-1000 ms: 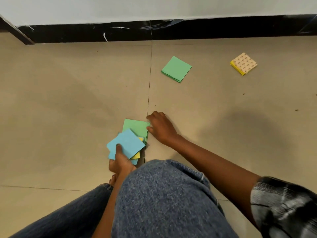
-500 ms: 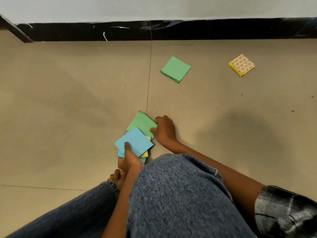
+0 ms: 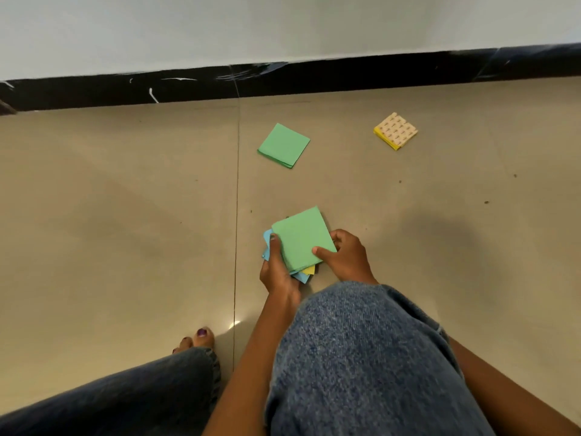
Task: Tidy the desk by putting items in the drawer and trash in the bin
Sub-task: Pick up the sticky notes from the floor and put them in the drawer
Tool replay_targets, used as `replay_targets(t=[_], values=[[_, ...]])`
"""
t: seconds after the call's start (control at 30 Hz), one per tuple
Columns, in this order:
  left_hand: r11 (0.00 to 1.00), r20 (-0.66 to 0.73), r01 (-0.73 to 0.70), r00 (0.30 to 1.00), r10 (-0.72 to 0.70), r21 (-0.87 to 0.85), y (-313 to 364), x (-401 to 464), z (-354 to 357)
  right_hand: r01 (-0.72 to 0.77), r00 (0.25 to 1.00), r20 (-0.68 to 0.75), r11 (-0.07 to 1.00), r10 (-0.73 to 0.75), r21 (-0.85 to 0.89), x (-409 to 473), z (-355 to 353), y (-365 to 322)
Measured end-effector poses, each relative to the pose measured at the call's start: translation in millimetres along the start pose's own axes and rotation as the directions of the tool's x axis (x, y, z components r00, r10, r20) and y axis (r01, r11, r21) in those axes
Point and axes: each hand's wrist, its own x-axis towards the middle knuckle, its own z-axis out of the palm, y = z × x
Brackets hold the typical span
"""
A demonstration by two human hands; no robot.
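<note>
I am crouched over a beige tiled floor. A green sticky-note pad [image 3: 301,237] lies on top of a small stack with blue [image 3: 267,245] and yellow [image 3: 309,270] pads under it. My left hand [image 3: 278,272] grips the stack from below, thumb on its left edge. My right hand [image 3: 344,258] pinches the green pad's right corner. A second green pad [image 3: 284,145] lies on the floor farther off. A yellow pad [image 3: 396,131], patterned backing up, lies at the far right.
A black skirting strip [image 3: 283,78] and white wall bound the floor ahead. My knees in blue jeans [image 3: 361,357] fill the lower view, with a bare foot [image 3: 196,339] at lower left. A tile joint [image 3: 236,199] runs left of the stack.
My right hand lifted the green pad off the floor and laid it on the stack held by my left hand. The blue pad is now mostly covered. The view shifted left.
</note>
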Motion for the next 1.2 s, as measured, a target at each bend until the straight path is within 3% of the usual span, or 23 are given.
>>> replay_targets(t=[0.07, 0.17, 0.33, 0.43, 0.67, 0.83, 1.0, 1.1, 1.2], values=[[1.0, 0.066, 0.018, 0.998, -0.019, 0.019, -6, 0, 3, -0.041, 0.999, -0.036, 0.995, 0.037, -0.096, 3, 0, 11], [0.997, 0.06, 0.004, 0.998, -0.008, 0.072, -10, 6, -3, -0.043, 0.997, -0.066, 0.987, 0.034, -0.152, 7, 3, 16], [0.988, 0.072, 0.011, 0.997, -0.022, 0.154, -6, 25, -19, 0.106, 0.968, -0.19, 0.95, -0.166, -0.294, 24, 13, 3], [0.975, 0.098, -0.011, 0.995, -0.011, 0.223, -5, 33, -24, 0.246, 0.928, -0.189, 0.909, -0.321, -0.336, 49, 24, -20], [0.974, 0.103, -0.035, 0.995, 0.012, 0.225, -8, 37, -25, 0.42, 0.85, 0.103, 0.546, -0.516, -0.725, 141, 46, -81], [0.978, 0.129, -0.025, 0.992, -0.001, 0.206, -6, 37, -27, 0.406, 0.838, 0.216, 0.31, -0.501, -0.86, 172, 51, -95], [0.977, 0.118, -0.014, 0.993, -0.012, 0.214, -5, 36, -26, 0.45, 0.779, 0.314, 0.135, -0.542, -0.883, 181, 48, -97], [0.982, 0.121, -0.015, 0.993, -0.008, 0.188, -5, 33, -25, 0.464, 0.776, 0.32, 0.149, -0.543, -0.873, 181, 42, -104], [0.979, 0.116, -0.03, 0.993, 0.007, 0.199, -5, 30, -23, 0.426, 0.78, 0.137, 0.357, -0.611, -0.831, 166, 30, -104]])
